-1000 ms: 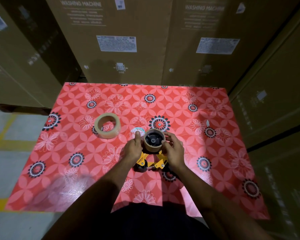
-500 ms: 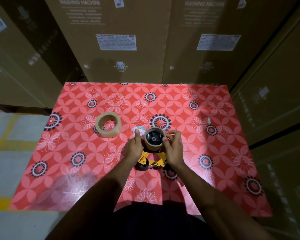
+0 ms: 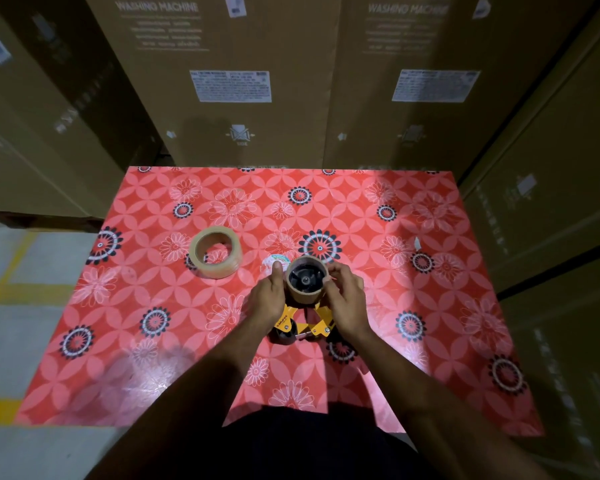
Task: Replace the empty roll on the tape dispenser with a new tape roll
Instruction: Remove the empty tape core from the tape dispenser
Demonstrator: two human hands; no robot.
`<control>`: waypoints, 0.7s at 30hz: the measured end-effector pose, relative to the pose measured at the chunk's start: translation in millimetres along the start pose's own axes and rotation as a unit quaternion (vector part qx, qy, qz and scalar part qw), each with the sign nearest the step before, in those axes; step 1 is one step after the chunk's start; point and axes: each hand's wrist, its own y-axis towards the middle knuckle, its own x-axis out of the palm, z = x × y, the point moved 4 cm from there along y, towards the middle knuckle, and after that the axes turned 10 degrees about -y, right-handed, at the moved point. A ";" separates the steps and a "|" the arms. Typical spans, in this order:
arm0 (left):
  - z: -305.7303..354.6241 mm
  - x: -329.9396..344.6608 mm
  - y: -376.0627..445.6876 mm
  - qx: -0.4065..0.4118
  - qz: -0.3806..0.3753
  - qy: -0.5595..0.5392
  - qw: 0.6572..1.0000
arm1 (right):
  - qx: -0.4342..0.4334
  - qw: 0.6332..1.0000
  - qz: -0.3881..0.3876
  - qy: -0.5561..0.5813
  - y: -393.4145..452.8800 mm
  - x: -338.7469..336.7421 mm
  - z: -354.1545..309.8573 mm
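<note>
Both grips are clamping the empty roll (image 3: 306,284) from opposite sides; the left hand (image 3: 268,299) is pressing its thumb against the roll's left wall with the fingers curled below, while the right hand (image 3: 346,302) is pinching the right wall between thumb and fingertips; the brown cardboard core is sitting around the black hub of the tape dispenser (image 3: 302,322), its open end facing up toward the camera; the dispenser's yellow frame is showing between the two wrists, and it is resting on the counter (image 3: 413,362) near the front middle; the new tape roll (image 3: 215,252) is lying flat on the counter, to the left of the hands and a little farther back, apart from everything else; a small round white sticker or disc (image 3: 274,262) is lying just behind the left thumb; the counter is wearing a red cloth with white and black flowers; tall brown cartons (image 3: 229,91) printed "WASHING MACHINE" are standing behind and beside it.
</note>
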 end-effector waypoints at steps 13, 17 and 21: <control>-5.8 2.0 1.4 -0.022 0.009 -0.062 0.998 | 0.000 1.000 0.002 -0.009 -0.1 -2.6 -7.7; -4.3 1.7 2.1 -0.016 0.011 -0.058 0.998 | -0.027 0.999 0.012 -0.039 1.9 0.2 -6.8; -3.5 1.3 0.5 -0.008 0.005 -0.050 0.999 | -0.031 0.999 0.012 -0.041 1.8 -0.6 -2.5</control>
